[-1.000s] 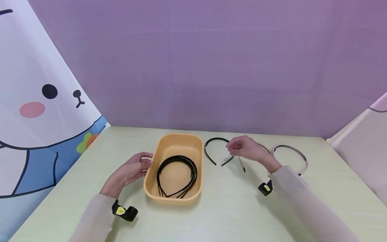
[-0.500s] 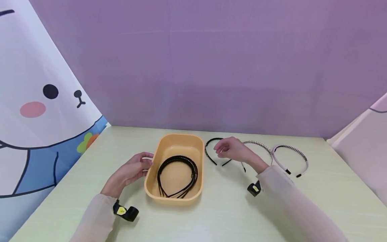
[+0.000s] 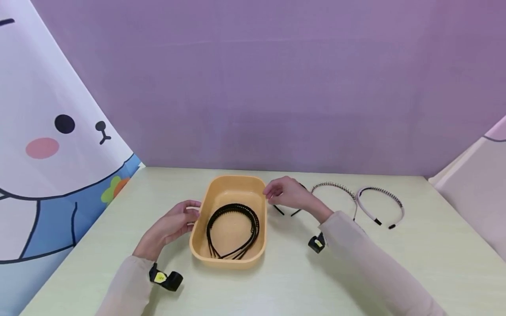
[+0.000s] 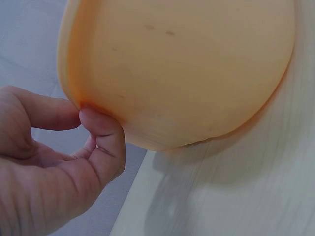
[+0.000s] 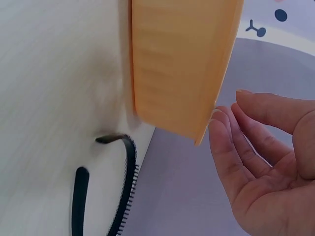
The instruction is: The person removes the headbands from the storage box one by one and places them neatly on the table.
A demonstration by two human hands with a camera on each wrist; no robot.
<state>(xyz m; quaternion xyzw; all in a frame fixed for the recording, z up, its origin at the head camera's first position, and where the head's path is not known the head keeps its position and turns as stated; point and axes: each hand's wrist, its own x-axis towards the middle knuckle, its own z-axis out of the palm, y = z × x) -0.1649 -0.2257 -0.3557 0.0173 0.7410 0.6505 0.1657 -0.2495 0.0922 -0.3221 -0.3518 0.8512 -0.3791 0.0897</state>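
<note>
A light orange plastic bin (image 3: 229, 263) stands on the table, with several black hairbands (image 3: 237, 206) bunched inside it. My left hand (image 3: 174, 224) pinches the bin's left rim; in the left wrist view, its thumb and a finger meet at the edge. My right hand (image 3: 290, 193) is at the upper right rim of the bin, fingertips right at the edge and thumb apart in the right wrist view. Behind that hand lies a black toothed hairband (image 5: 129, 172), mostly hidden from the head view.
To the right lie a thin toothed hairband (image 3: 334, 184) and a pale lilac hairband (image 3: 401, 210) with dark tips, side by side on the pale table (image 3: 300, 281). A purple cloth (image 3: 276, 87) hangs behind the table's far edge.
My right hand has moved left from above the hairbands to the bin's right rim, uncovering the thin hairband and covering most of the black one. The left hand has stayed put.
</note>
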